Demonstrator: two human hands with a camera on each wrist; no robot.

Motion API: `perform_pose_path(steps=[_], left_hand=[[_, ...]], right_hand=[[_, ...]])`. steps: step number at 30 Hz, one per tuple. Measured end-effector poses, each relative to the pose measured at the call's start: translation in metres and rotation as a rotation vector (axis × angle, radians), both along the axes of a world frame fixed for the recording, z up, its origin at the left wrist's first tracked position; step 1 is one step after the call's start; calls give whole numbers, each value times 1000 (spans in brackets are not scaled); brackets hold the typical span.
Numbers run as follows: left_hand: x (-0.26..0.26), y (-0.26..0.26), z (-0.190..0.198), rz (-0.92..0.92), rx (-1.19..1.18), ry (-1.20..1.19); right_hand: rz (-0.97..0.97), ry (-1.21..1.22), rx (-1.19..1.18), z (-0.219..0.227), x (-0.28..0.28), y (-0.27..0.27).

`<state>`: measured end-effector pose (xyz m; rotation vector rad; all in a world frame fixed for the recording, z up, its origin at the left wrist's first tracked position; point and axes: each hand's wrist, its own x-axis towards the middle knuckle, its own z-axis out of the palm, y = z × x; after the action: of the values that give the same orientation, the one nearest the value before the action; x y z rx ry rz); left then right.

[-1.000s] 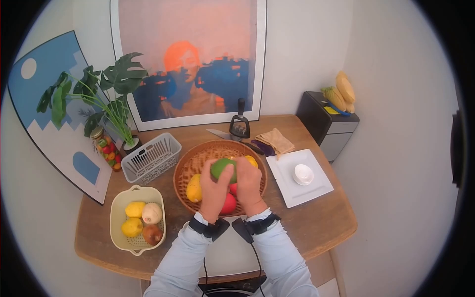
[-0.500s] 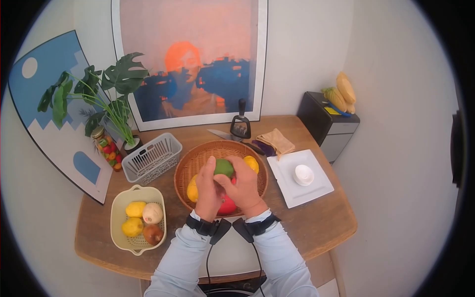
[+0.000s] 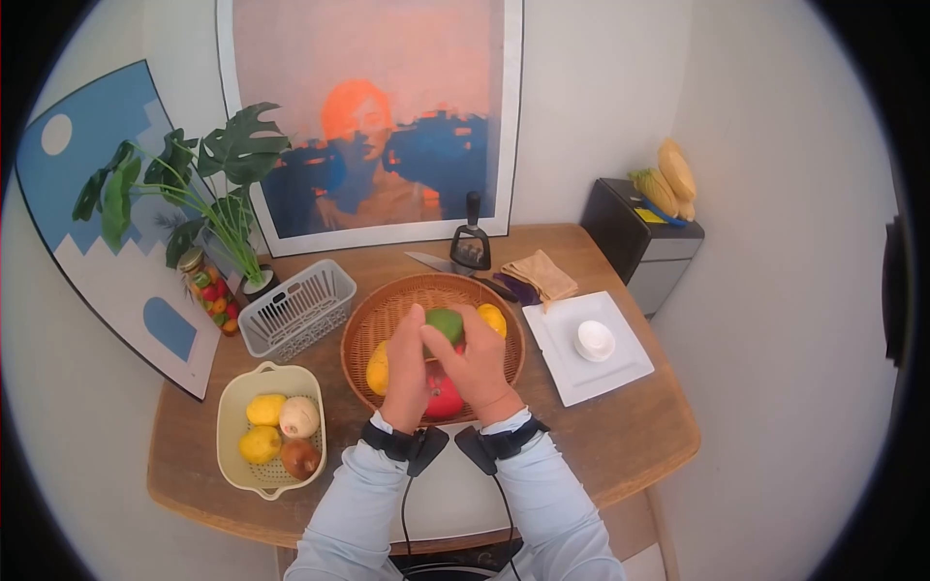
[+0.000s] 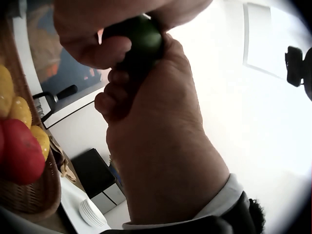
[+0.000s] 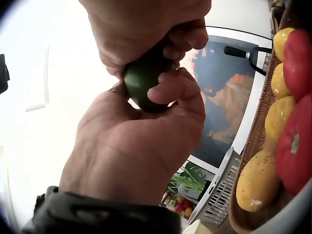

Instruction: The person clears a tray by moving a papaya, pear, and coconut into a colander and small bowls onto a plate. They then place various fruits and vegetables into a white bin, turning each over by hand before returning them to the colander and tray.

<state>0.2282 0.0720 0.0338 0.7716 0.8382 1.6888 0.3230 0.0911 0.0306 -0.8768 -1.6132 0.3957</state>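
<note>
A smooth, oval green fruit (image 3: pixel 444 325) is held between both hands above a round wicker basket (image 3: pixel 360 334). On its left side the left hand (image 3: pixel 407 373) cups it, with lower fingers (image 4: pixel 117 90) curled in beneath in the left wrist view. The right hand (image 3: pixel 479 363) grips the right side, its thumb across the near face. In the right wrist view, a curled fingertip (image 5: pixel 163 90) presses on the dark glossy skin. Yellow mangoes (image 5: pixel 258 180) and red round fruits (image 5: pixel 295 151) lie in the basket below, partly hidden by the hands in the head view.
A cream colander (image 3: pixel 225 426) with yellow fruits and an onion stands at left, a grey basket (image 3: pixel 295 315) behind it. At right, a white square plate (image 3: pixel 581 378) bears small white dishes (image 3: pixel 594 341). A knife (image 3: pixel 431 261) lies behind the wicker basket.
The left thumb has left the fruit's near face and the right thumb now lies across it. The green fruit has shifted slightly right; the hands stay over the basket.
</note>
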Motion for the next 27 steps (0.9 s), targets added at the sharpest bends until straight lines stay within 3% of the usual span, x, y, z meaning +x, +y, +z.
perform_pose_path(steps=[1, 4, 7, 10, 13, 16, 19, 22, 27], left_hand=[[2, 0, -4, 80, 85, 108], [-4, -2, -6, -50, 16, 227], [-18, -4, -4, -370, -109, -120], [-26, -4, -1, -470, -143, -136], [-6, -6, -1, -271, -146, -32], [2, -5, -5, -117, 7, 192], [-14, 0, -9, -363, -102, -35], [-19, -6, 1, -416, -126, -55], [-7, -4, -9, -266, -9, 50]], right_hand=[[20, 24, -133, -1, 2, 0], [61, 65, -360, 1, 11, 4], [67, -2, 201, -3, 7, 10], [18, -47, 303, 5, 4, 6], [-82, -37, 45, 7, 4, -5], [-102, -40, -138, 5, 9, -1], [15, 46, 29, 1, 8, 4], [52, 6, 180, 4, 7, 3], [79, 208, -102, -3, 8, 5]])
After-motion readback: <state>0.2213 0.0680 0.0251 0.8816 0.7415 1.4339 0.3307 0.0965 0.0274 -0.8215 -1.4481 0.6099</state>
